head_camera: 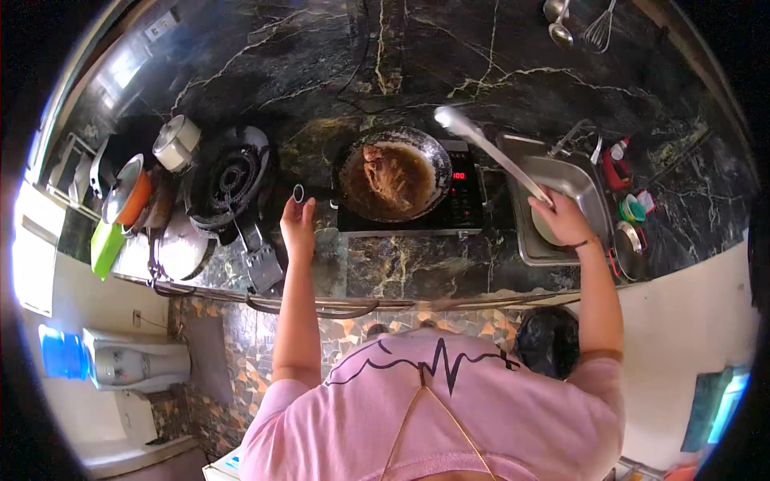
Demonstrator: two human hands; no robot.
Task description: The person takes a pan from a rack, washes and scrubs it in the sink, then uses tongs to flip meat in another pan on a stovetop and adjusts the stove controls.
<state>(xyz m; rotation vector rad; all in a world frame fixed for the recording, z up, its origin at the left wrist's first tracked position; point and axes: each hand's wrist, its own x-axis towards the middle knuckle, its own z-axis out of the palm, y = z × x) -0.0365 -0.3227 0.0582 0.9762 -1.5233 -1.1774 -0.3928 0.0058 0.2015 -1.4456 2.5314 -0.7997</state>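
Note:
My right hand (562,219), above the sink's near side, grips a long metal cooking utensil (502,157). Its far end is blurred and points up and left, to the right of the wok-like pan (442,159). A browned piece of meat (385,180) lies in brown liquid inside that pan. The pan rests on a black induction cooktop (463,207) with a lit red display. To the left of the pan, my left hand (299,231) pinches the end of its dark handle, where a metal ring (298,193) shows at the fingertips.
A steel sink (520,255) with a round vessel in it is set into the marble-patterned counter (391,270) on the right. A dark gas burner (231,174), an orange pot (131,195) and a small metal pot (176,143) crowd the left. Lidded cookware (628,246) stands right of the sink.

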